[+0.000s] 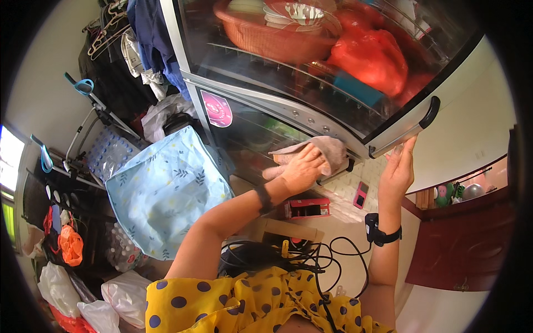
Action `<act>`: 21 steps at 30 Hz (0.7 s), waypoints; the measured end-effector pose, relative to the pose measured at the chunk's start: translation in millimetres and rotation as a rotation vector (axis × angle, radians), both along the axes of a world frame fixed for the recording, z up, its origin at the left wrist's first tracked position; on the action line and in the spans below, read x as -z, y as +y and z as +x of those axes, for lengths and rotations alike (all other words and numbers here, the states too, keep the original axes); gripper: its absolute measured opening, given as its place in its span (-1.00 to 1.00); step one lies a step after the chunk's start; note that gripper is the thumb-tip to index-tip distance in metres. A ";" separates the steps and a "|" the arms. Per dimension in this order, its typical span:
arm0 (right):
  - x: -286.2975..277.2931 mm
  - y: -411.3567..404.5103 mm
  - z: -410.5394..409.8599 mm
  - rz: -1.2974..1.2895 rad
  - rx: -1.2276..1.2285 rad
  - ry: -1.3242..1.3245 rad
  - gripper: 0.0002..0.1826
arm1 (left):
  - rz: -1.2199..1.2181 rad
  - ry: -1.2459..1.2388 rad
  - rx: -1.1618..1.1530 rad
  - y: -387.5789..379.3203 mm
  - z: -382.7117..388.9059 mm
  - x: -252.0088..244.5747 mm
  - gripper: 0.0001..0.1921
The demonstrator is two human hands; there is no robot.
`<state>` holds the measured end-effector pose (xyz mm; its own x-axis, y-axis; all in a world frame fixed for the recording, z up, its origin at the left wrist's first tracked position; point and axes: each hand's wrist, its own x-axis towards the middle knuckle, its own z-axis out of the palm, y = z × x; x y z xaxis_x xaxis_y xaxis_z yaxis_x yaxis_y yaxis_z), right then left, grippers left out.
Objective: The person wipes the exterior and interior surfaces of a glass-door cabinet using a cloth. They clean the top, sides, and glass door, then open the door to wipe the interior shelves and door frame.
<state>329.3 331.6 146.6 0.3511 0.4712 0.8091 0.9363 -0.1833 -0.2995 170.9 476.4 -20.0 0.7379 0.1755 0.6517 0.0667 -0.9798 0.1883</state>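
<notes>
My left hand (303, 168) presses a folded pinkish-grey cloth (333, 152) against the dark lower glass door (245, 125) of a dish cabinet. The cloth covers part of that door's edge near its lower handle (337, 172). At the upper glass door, my right hand (399, 166) has its fingers on the metal handle (395, 140), which has black ends. Behind the upper glass, an orange-red plastic basket (275, 43) holds bowls (293, 14). Red plastic bags (368, 58) sit beside it. A pink round sticker (216, 109) is on the lower door.
A light-blue leaf-print fabric cover (170, 195) stands close left of my left arm. A red open box (308, 208) and a pink-and-black device (360, 195) lie below the cabinet. Black cables (333, 254) loop before my body. Clothes (145, 37) hang at the upper left.
</notes>
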 end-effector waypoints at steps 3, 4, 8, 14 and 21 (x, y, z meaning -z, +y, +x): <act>-0.4 -2.6 4.2 -0.013 0.039 -0.103 -0.49 | 0.068 -0.048 0.051 -11.9 19.9 -34.1 -0.63; -1.3 -2.8 3.4 -0.021 0.033 -0.074 -0.49 | 0.121 -0.040 0.041 -12.0 28.0 -38.4 -0.60; -6.2 -4.7 0.4 -0.042 0.009 -0.011 -0.49 | 0.161 0.050 0.015 -10.8 37.3 -30.1 -0.55; -2.4 -6.2 3.2 -0.047 0.029 0.001 -0.50 | 0.168 0.087 -0.028 -16.7 20.9 -6.6 -0.62; -2.6 -3.9 3.3 -0.042 0.036 -0.034 -0.51 | 0.179 -0.019 0.061 -38.0 58.7 -18.9 -0.51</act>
